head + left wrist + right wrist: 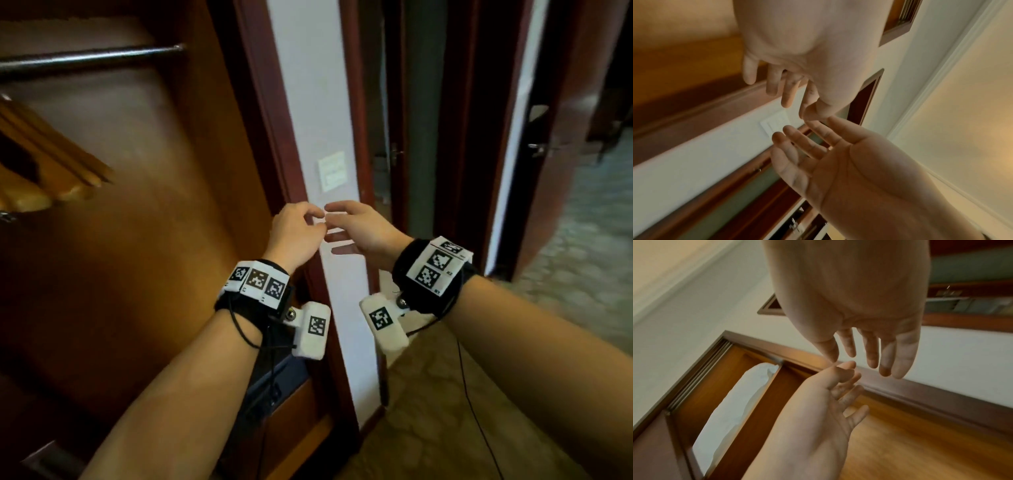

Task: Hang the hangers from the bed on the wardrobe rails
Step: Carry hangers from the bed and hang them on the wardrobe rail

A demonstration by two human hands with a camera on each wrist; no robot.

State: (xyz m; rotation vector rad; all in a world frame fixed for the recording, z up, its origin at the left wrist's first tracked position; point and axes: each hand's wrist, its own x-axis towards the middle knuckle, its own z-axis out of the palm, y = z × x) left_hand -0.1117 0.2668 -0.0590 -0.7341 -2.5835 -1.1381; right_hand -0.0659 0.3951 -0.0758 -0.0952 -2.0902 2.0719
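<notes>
Premises present as a home or hotel bedroom: an open built-in wooden wardrobe [144, 240] with a metal rail [89, 56] and wooden hangers [51, 161], a wall light switch [332, 170], dark-framed doors [561, 137], patterned carpet [428, 411].

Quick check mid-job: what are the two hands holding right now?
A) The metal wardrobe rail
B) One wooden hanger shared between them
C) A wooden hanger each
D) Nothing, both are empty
D: the left hand and right hand meet fingertip to fingertip in front of the white wall strip, empty, while the wooden hangers hang under the metal wardrobe rail.
</notes>
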